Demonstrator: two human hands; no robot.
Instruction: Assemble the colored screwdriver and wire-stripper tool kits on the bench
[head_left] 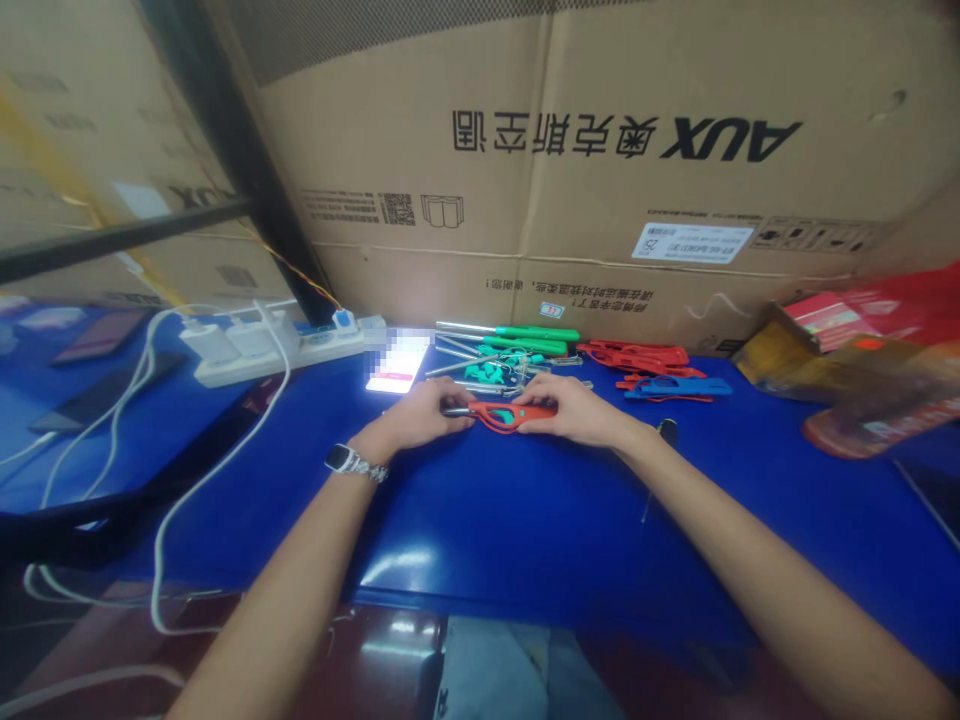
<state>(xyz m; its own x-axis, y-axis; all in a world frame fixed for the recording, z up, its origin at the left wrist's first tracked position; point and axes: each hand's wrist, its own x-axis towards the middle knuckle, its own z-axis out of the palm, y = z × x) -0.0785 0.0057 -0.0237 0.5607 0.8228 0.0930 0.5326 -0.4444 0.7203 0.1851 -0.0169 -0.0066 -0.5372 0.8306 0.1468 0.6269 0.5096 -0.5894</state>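
Note:
Between my two hands lies a red long-nosed gas lighter (495,412), level, with a bit of green showing inside its trigger loop. My left hand (426,412) pinches the metal tube at its left end. My right hand (564,405) is closed around the handle at the other end. Just beyond are metal tubes and green trigger parts (491,372) in a loose heap. Green lighter handles (536,340) with metal tubes lie behind that heap. To the right sit several red handle shells (637,355) and a blue handle shell (679,387).
A lit phone (397,362) lies left of the parts, near a white power strip (292,350) with plugs and trailing white cables. A screwdriver (666,432) rests by my right forearm. A bottle (885,405) lies at the right. A large cardboard box (585,190) stands behind the blue table (480,520).

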